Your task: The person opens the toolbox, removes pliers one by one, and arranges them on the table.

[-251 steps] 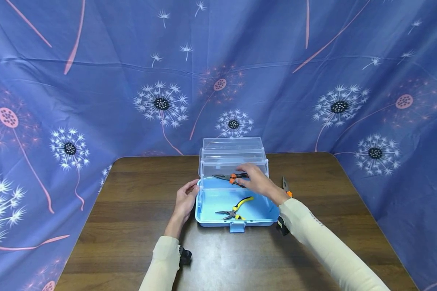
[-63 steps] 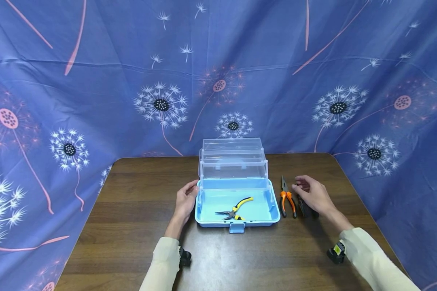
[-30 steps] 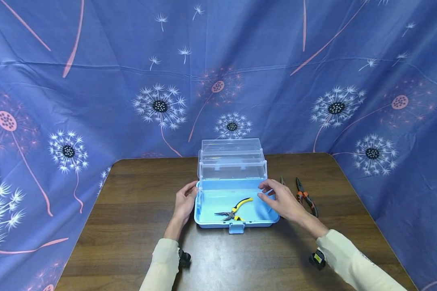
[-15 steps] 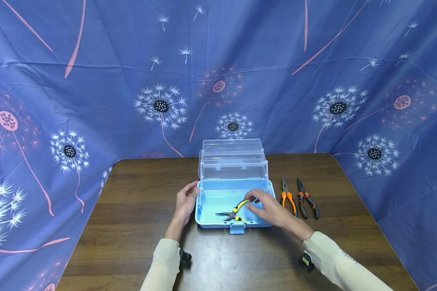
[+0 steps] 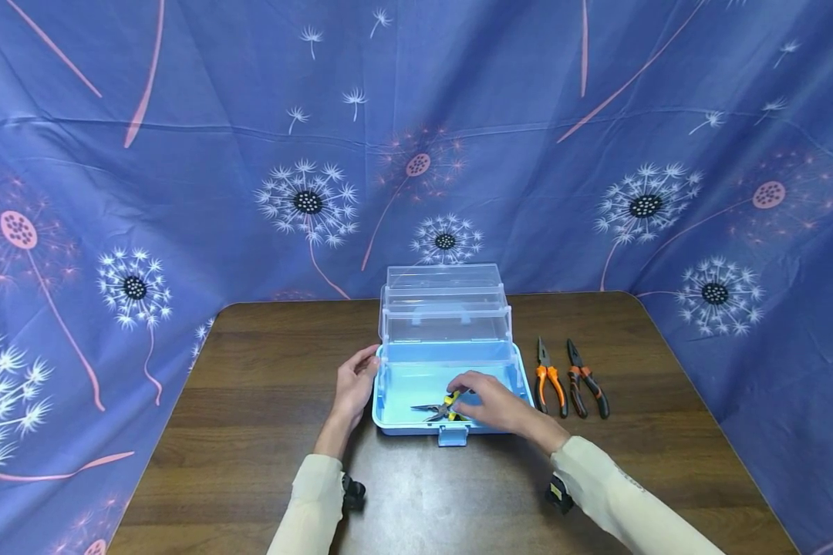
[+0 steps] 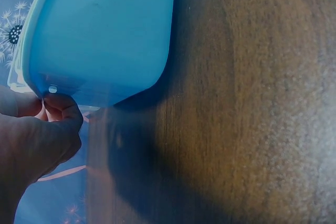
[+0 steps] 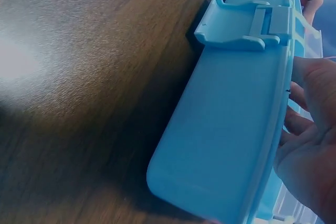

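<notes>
A pair of needle-nose pliers point(image 5: 436, 411) with yellow-and-black handles lies in the light blue toolbox point(image 5: 409, 426), its jaws pointing left. My right hand point(image 5: 489, 402) reaches over the front rim, thumb and fingers around the handles, which it mostly covers. In the right wrist view the fingertips of the right hand point(image 7: 310, 124) drop behind the rim, and the pliers are hidden there. My left hand point(image 5: 352, 387) pinches the toolbox's left rim; the left wrist view shows thumb and bent forefinger of the left hand point(image 6: 39, 135) at the corner.
Two more long-nose pliers lie on the wooden table point(image 5: 271, 401) right of the box: an orange-handled pair point(image 5: 550, 378) and a dark-handled pair point(image 5: 583, 379). The clear lid and trays point(image 5: 444, 304) stand raised at the back. The front latch point(image 5: 453, 436) hangs down. Behind hangs a blue cloth.
The dark-handled pliers went from my right hand over the box to the table beside the orange pair. My right hand then came back left into the box, onto the yellow pliers. The left hand stays.
</notes>
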Motion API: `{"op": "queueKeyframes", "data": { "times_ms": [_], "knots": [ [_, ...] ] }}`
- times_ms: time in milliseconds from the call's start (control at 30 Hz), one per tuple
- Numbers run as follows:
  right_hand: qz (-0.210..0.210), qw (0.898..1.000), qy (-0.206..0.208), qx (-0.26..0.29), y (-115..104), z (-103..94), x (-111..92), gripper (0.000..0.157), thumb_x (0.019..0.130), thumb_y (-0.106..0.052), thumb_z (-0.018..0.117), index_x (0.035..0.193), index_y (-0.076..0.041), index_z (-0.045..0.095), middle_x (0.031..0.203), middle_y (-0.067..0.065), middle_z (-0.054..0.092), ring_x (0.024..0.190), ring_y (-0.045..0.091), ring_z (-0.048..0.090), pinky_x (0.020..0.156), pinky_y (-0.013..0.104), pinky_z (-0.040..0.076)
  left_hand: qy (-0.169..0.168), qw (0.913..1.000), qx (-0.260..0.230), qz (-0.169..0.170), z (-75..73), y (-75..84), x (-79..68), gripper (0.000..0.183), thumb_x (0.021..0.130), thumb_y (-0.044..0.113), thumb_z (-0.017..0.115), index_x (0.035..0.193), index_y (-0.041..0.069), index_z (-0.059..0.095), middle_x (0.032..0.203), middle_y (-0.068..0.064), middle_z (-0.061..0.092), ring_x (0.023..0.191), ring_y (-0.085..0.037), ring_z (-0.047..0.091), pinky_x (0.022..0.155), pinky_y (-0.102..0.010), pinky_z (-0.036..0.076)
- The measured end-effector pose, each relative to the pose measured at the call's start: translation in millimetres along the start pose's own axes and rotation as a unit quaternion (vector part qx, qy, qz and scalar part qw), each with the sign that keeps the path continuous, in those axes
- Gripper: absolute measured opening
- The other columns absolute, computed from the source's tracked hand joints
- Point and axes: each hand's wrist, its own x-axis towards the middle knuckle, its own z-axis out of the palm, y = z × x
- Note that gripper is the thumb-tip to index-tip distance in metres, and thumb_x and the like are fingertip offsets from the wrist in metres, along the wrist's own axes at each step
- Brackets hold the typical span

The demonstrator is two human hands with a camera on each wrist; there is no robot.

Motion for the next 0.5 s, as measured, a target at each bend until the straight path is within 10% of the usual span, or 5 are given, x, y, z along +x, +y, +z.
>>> {"op": "queueKeyframes", "data": {
  "times_ms": [500],
  "knots": [
    [0.014, 0.996, -0.049, -0.07, 7.5, 5.1, 18.7, 0.031, 0.084, -0.004, 0.083, 0.111, 0.002, 0.07, 0.108, 0.014, 0.07, 0.105, 0.034, 0.063, 0.092, 0.049, 0.051, -0.003, 1.0, -0.001, 0.007, 0.4, -1.5, 0.6, 0.033, 0.106, 0.009, 0.056, 0.137, 0.001, 0.063, 0.124, -0.018, 0.063, 0.113, -0.025, 0.057, 0.093, -0.028, 0.048]
  ]
}}
